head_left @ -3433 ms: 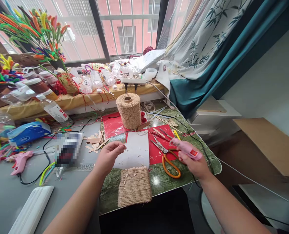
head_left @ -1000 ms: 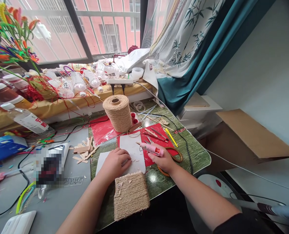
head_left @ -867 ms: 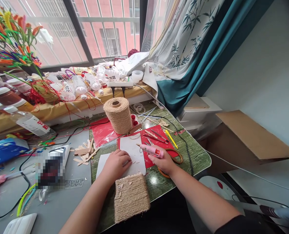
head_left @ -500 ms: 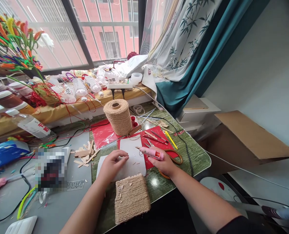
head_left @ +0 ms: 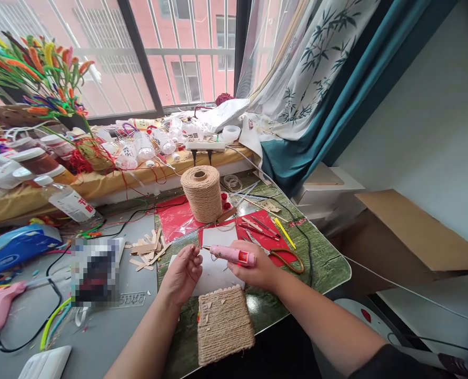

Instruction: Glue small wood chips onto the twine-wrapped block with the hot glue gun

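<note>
My right hand (head_left: pixel 253 263) is wrapped round a pink glue gun (head_left: pixel 228 254), its metal nozzle pointing left. Close to that nozzle, my left hand (head_left: pixel 184 273) has its fingertips pinched together; whatever is between them is too small to make out. Both hands are above white sheets (head_left: pixel 218 276) on the green table. In front of them, at the table's near edge, sits a square piece wrapped in jute twine (head_left: pixel 226 326), with a few small wood chips on top. A large spool of jute twine (head_left: pixel 201 196) stands upright beyond the hands.
Scissors (head_left: pixel 287 260), a yellow pen (head_left: pixel 285 233) and thin sticks lie on red sheets at right. Loose craft sticks (head_left: pixel 149 250) are piled at left. A second pink glue gun (head_left: pixel 5 305) lies far left. Bottles (head_left: pixel 71 202) and a power strip (head_left: pixel 205 146) line the sill.
My left hand has lifted from the white sheet and turned, its fingers now pinched near the nozzle. The glue gun has come closer to it. The camera view has shifted slightly.
</note>
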### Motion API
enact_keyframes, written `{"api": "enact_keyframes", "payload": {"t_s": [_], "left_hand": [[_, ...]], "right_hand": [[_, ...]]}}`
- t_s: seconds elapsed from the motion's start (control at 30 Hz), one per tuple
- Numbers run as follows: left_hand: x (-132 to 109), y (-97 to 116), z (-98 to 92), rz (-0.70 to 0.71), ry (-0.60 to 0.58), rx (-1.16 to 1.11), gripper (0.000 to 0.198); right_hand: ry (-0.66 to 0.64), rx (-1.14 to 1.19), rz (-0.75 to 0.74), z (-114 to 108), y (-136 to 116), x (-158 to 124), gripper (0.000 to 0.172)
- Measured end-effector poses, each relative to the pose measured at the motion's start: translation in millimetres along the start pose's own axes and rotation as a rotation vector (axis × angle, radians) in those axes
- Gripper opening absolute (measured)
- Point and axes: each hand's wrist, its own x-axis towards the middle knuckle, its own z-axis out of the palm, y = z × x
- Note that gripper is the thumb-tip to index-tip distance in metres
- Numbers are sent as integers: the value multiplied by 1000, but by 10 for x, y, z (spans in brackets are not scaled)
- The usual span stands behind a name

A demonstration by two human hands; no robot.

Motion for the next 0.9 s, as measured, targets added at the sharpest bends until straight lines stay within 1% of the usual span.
{"api": "enact_keyframes", "payload": {"t_s": [0.07,0.17,0.3,0.4,0.53,0.9], "left_hand": [[-4,2,-27,17,3,-7,32],[-20,-6,-47,51,-8,17,31],[-46,-36,-56,62,16,61,30],[-56,-54,-62,51,33,75,30],[-61,-66,-62,55,9,79,31],[-82,-87,-17,73,24,127,30]], "right_hand": [[-1,34,15,77,20,25,7],[-18,12,23,160,44,28,15],[-4,-29,30,200,15,29,22],[-2,-24,26,202,-15,34,23],[-18,-42,28,206,-19,36,25],[-7,-13,67,231,5,26,24]]}}
